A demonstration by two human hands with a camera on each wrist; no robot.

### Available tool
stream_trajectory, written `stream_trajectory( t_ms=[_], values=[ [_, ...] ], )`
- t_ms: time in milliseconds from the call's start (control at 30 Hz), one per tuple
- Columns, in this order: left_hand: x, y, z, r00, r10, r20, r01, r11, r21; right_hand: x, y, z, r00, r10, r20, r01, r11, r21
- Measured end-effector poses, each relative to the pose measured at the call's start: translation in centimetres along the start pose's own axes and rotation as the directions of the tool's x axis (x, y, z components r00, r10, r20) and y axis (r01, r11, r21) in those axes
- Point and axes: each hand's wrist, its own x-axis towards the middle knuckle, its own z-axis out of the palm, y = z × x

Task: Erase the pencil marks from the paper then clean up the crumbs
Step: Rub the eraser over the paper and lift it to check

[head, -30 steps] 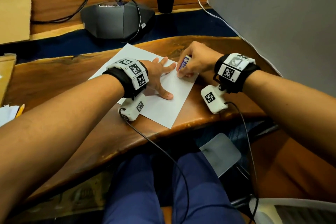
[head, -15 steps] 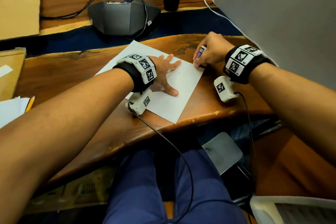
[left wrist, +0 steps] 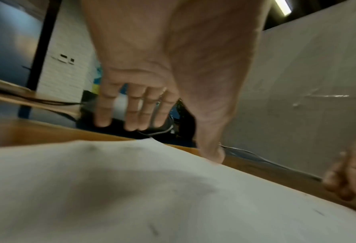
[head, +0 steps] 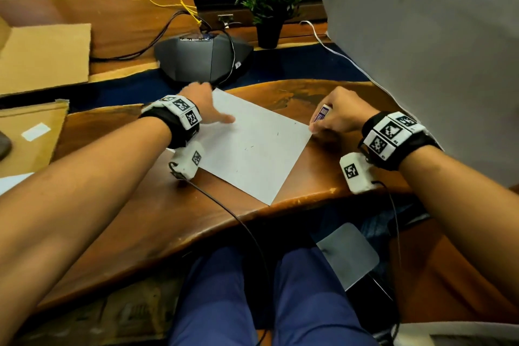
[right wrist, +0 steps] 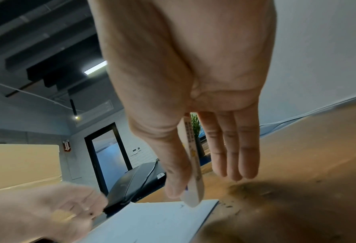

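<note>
Looking down from the head camera, the paper (head: pixel 247 146) lies flat and skewed on the near part of the wooden desk (head: pixel 157 222), with its near corner close to the desk edge. A few short pencil marks (head: pixel 248 147) remain near its middle. The left hand (head: pixel 206 108) lies with straight fingers at the sheet's far left edge, gripping nothing. The right hand (head: pixel 337 115) pinches the eraser (head: pixel 321 114) at the sheet's right corner. A single sheet like this is judged light, limp and easily creased, so it wants a flat palm pressing it down rather than a pinch. The eraser's sleeve carries purple print, too small to read.

From the left wrist camera, the picture is blurred. The left hand's fingers (left wrist: pixel 131 113) hang straight and slightly spread above the far edge of the paper (left wrist: pixel 173 197), holding nothing. Short dark strokes show on the near part of the sheet.

From the right wrist camera, the thumb (right wrist: pixel 173 172) and a hidden finger clamp the eraser (right wrist: pixel 193 180), while the other three fingers hang straight. Its pale bare tip sits just above the paper's corner (right wrist: pixel 204 205); contact cannot be told. The eraser looks small, firm and rubbery, best held low near the tip. Dark crumbs (right wrist: pixel 227 204) lie on the desk just right of the sheet. The sleeve's lettering is unreadable, and a red sign on the far wall (right wrist: pixel 66 145) is too small to read.
</note>
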Motion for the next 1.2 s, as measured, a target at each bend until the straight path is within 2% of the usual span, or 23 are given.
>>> stream_trajectory(
  t_ms=[67, 167, 367, 533, 633, 733, 833, 933, 1033, 1200],
  values=[
    [-0.8, -0.7, -0.2, 0.990, -0.100, 0.103, 0.085, 0.986, 0.142, -0.4, -0.1, 0.0, 1.000, -0.006, 0.000, 0.006, 1.000, 0.004],
    [-1.6, -0.9, 0.1, 0.984, -0.134, 0.115, 0.113, 0.979, 0.172, -1.1, 0.0, 0.1, 1.000, -0.031, -0.002, 0.031, 1.000, 0.003],
    [-1.6, -0.9, 0.2, 0.974, -0.181, 0.139, 0.180, 0.983, 0.021, -2.3, 0.9, -0.2, 0.999, -0.029, -0.033, 0.030, 0.999, 0.025],
    [-1.5, -0.2, 0.6, 0.964, -0.262, 0.047, 0.266, 0.949, -0.169, -3.1, 2.7, -1.6, 0.997, 0.003, -0.079, 0.003, 0.997, 0.071],
    [-1.5, 0.5, 0.2, 0.956, -0.293, -0.004, 0.278, 0.911, -0.305, -3.6, 3.3, -2.1, 0.996, 0.000, -0.095, 0.009, 0.996, 0.089],
    [-1.1, 1.0, -1.0, 0.974, -0.217, -0.062, 0.167, 0.877, -0.450, -3.8, 3.8, -2.1, 0.995, 0.016, -0.099, -0.003, 0.992, 0.127],
    [-1.4, 1.9, -3.1, 0.977, -0.089, -0.191, -0.040, 0.813, -0.581, -3.6, 4.4, -1.6, 0.994, 0.042, -0.106, -0.019, 0.978, 0.209],
    [-2.1, 2.7, -5.6, 0.939, 0.049, -0.341, -0.267, 0.728, -0.632, -2.9, 4.9, -1.4, 0.989, 0.057, -0.134, -0.016, 0.957, 0.290],
    [-2.3, 2.9, -7.6, 0.873, 0.176, -0.455, -0.454, 0.633, -0.627, -2.0, 4.9, -1.7, 0.980, 0.075, -0.185, 0.008, 0.913, 0.409],
    [-2.5, 3.3, -9.1, 0.806, 0.214, -0.552, -0.588, 0.402, -0.702, -1.1, 4.0, -3.1, 0.938, 0.101, -0.332, 0.132, 0.781, 0.610]
  ],
)
